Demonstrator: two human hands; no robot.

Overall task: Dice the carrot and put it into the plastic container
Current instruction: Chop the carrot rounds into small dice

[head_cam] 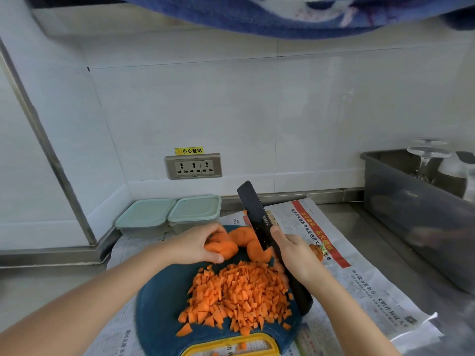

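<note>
A dark blue cutting board point(159, 304) lies on newspaper and carries a big heap of diced carrot point(236, 294). At its far end lie several uncut carrot slices point(241, 237). My left hand point(195, 245) grips one bunch of those slices point(222, 249). My right hand point(295, 255) holds a black knife point(257, 217) by the handle. Its blade points away from me and its edge sits at the carrot slices. Two lidded plastic containers, one on the left point(145, 215) and one on the right point(195, 210), stand closed by the back wall.
Newspaper point(359, 278) covers the steel counter. A grey bin point(411, 201) with upturned glasses stands at the right. A wall socket point(193, 166) sits above the containers. A yellow grater piece point(231, 345) lies at the board's near end.
</note>
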